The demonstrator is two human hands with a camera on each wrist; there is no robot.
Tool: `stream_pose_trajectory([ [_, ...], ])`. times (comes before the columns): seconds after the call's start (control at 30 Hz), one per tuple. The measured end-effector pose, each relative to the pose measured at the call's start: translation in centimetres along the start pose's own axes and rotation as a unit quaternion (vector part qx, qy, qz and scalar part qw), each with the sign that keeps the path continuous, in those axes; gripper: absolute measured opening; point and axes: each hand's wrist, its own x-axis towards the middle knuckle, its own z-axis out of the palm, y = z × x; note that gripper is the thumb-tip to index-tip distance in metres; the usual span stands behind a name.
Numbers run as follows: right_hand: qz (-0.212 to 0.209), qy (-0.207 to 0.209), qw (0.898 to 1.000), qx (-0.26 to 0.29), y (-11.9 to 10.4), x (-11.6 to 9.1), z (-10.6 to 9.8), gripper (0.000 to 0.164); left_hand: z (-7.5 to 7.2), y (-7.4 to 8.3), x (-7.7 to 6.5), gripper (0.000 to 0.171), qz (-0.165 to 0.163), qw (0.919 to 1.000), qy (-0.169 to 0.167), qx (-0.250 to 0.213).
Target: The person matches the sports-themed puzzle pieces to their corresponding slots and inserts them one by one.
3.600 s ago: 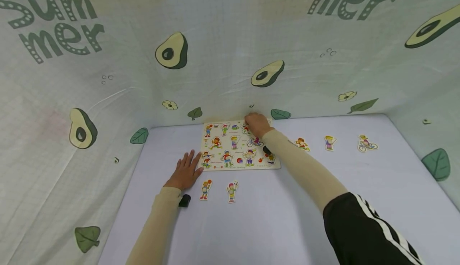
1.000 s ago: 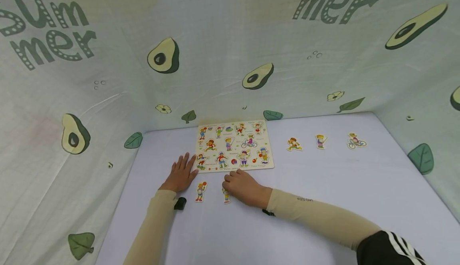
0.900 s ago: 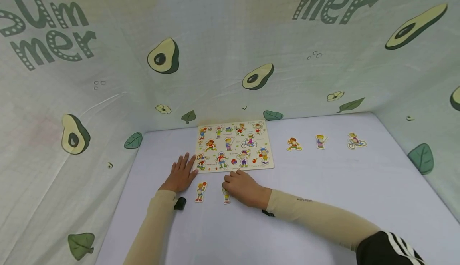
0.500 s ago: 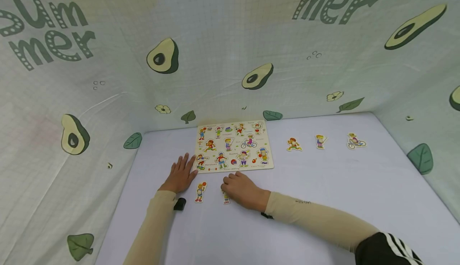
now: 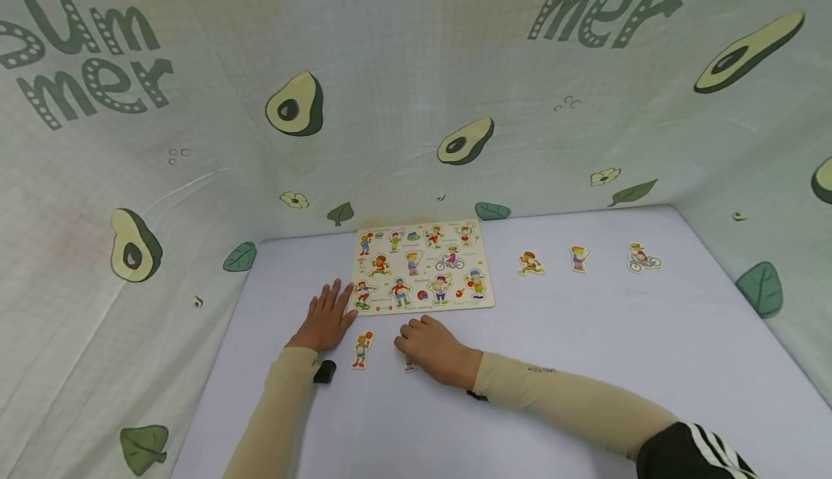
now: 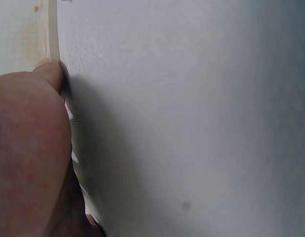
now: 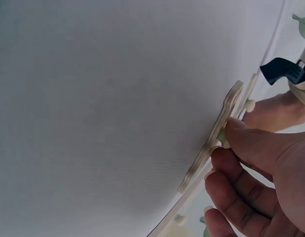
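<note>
Now off the puzzle board, the right hand pinches a loose piece by its knob, bringing it into play, the left hand outstretched at the board's edge.

I read "Summer" twice on the backdrop cloth, at ten and half past one, both cropped; captions on the board, six o'clock, and right-sleeve print, half past four, are too small.

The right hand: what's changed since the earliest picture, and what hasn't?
The right hand has come back from the far part of the puzzle board to its near side and now pinches a loose piece. The left hand stayed at the board's left side; the other four loose pieces lie where they were.
</note>
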Motion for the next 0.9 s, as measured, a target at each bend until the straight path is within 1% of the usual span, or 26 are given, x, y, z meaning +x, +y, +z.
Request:
stream_pose_trajectory([
  [0.13,0.002,-0.008,1.000,-0.006,0.0,-0.1,0.0,0.027,0.3,-0.3,0.1,0.070,0.006,1.0000,0.005,-0.003],
  [0.27,0.001,0.007,1.000,0.001,0.3,-0.4,-0.3,0.033,-0.2,0.1,-0.1,0.069,0.006,0.9999,0.007,-0.009],
  [0.4,0.008,0.036,0.999,0.031,1.1,-0.6,-0.7,0.027,-0.4,0.4,-0.4,0.068,0.003,1.0000,0.006,-0.006],
  [0.53,0.027,0.056,0.996,0.069,2.2,-0.7,-1.2,0.022,-0.2,0.1,-0.1,0.069,0.001,1.0000,0.002,-0.001],
  [0.7,0.053,0.083,0.988,0.116,3.5,-0.5,-1.6,0.018,0.3,-0.4,0.3,0.070,0.003,1.0000,0.007,-0.005],
  [0.9,0.082,0.101,0.980,0.148,4.9,-0.4,-1.9,0.016,0.6,-0.7,0.4,0.070,0.002,0.9999,0.011,-0.003],
])
